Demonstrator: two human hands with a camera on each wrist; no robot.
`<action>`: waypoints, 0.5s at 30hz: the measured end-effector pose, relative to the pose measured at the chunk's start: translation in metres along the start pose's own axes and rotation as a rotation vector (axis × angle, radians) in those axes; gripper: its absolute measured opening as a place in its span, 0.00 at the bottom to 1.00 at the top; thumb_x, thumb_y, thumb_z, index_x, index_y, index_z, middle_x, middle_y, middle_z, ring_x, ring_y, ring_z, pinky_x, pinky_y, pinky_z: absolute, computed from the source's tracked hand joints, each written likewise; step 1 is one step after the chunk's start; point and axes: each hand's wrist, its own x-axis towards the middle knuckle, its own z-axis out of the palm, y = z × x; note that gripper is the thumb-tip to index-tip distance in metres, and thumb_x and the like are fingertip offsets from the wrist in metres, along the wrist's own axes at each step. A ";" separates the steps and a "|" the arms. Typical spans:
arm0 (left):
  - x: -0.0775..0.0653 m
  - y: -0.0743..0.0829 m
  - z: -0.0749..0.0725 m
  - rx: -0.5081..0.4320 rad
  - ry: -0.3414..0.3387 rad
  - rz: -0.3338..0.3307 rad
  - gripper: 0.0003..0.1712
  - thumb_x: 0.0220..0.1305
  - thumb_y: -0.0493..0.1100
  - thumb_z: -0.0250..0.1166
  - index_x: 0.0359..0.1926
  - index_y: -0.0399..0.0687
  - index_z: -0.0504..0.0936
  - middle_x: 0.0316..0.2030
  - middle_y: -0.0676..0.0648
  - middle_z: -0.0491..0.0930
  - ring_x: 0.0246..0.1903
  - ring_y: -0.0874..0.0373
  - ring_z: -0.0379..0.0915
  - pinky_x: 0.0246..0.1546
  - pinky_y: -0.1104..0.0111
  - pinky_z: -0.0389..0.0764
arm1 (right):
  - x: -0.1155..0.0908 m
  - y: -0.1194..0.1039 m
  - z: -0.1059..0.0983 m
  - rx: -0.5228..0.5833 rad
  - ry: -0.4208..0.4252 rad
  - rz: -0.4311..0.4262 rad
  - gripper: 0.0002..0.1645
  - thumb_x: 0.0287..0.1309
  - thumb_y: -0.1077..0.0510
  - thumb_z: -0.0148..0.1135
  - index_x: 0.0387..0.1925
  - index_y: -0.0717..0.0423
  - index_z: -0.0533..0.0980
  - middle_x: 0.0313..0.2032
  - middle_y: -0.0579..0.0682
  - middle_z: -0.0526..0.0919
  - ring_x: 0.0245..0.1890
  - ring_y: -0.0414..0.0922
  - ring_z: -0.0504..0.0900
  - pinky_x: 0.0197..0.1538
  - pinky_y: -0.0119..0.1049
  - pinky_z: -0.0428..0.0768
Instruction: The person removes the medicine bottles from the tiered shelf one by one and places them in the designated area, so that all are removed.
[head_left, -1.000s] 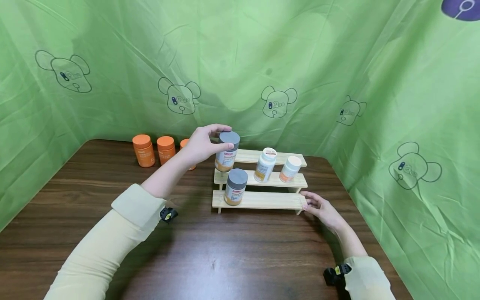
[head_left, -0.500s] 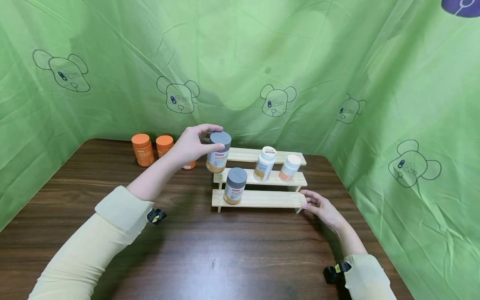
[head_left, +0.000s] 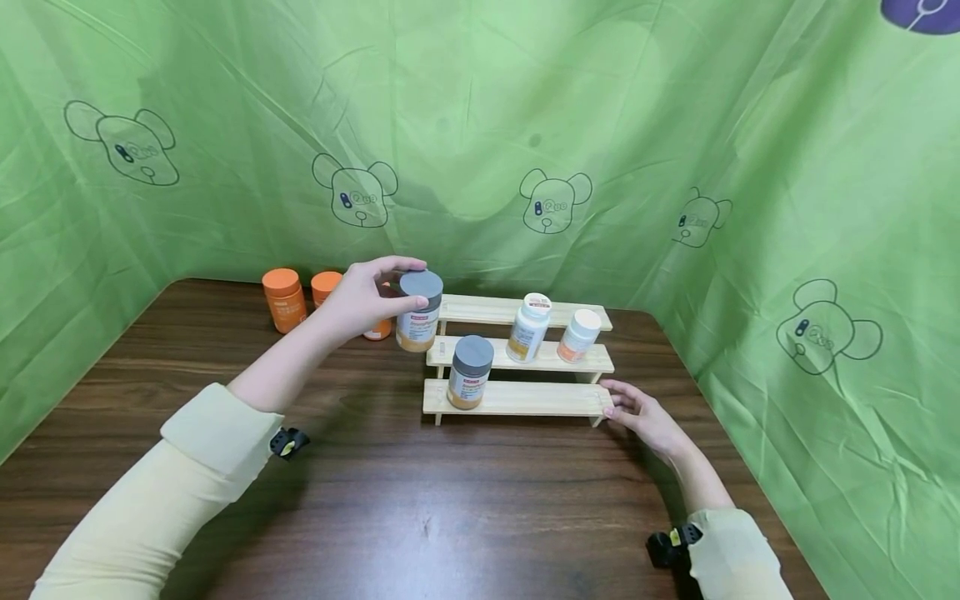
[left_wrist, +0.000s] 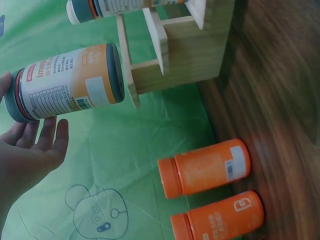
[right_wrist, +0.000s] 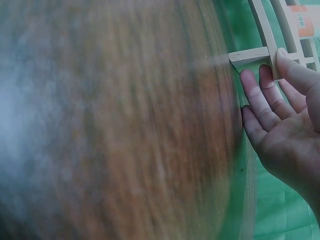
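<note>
from here i'd call it part-way: three white- or grey-lidded containers (head_left: pixel 528 333) stand on the pale wooden three-tier rack (head_left: pixel 543 399) the right hand (head_left: pixel 648 425) pinches, while the left hand (head_left: pixel 362 302) grips a grey-lidded cylindrical jar (head_left: pixel 421 323) just beside it.

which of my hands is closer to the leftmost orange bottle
Left. The left hand holds a jar to the right of that bottle; the right hand is much farther right, at the rack.

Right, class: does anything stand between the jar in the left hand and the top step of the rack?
Nothing visible does. The left hand holds the jar beside the left end of the top step; the white bottles stand lower, on the middle step.
</note>
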 end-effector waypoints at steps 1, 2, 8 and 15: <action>-0.001 -0.001 -0.001 -0.007 -0.002 -0.005 0.31 0.52 0.53 0.72 0.58 0.58 0.75 0.48 0.50 0.79 0.47 0.55 0.75 0.43 0.60 0.78 | 0.000 0.000 0.000 -0.003 -0.003 -0.003 0.34 0.63 0.60 0.58 0.66 0.66 0.58 0.47 0.59 0.75 0.42 0.35 0.78 0.46 0.31 0.79; -0.002 -0.003 -0.002 -0.010 -0.003 -0.008 0.31 0.52 0.53 0.72 0.58 0.58 0.75 0.48 0.50 0.78 0.48 0.55 0.74 0.44 0.59 0.78 | 0.000 0.001 0.000 0.000 -0.004 -0.002 0.34 0.63 0.60 0.58 0.66 0.66 0.58 0.47 0.58 0.76 0.42 0.35 0.78 0.46 0.31 0.79; -0.008 -0.011 -0.010 -0.019 0.002 -0.022 0.31 0.53 0.54 0.71 0.58 0.58 0.75 0.51 0.49 0.78 0.53 0.55 0.73 0.47 0.57 0.76 | 0.000 0.004 -0.001 0.013 -0.014 -0.033 0.34 0.63 0.60 0.59 0.66 0.66 0.59 0.44 0.53 0.77 0.42 0.36 0.79 0.46 0.31 0.79; -0.012 -0.026 -0.019 0.010 0.026 -0.041 0.31 0.52 0.58 0.70 0.58 0.61 0.75 0.52 0.50 0.77 0.51 0.56 0.72 0.42 0.60 0.79 | 0.000 0.002 -0.001 0.002 -0.011 -0.017 0.35 0.63 0.59 0.59 0.67 0.65 0.58 0.48 0.63 0.74 0.43 0.35 0.78 0.48 0.32 0.78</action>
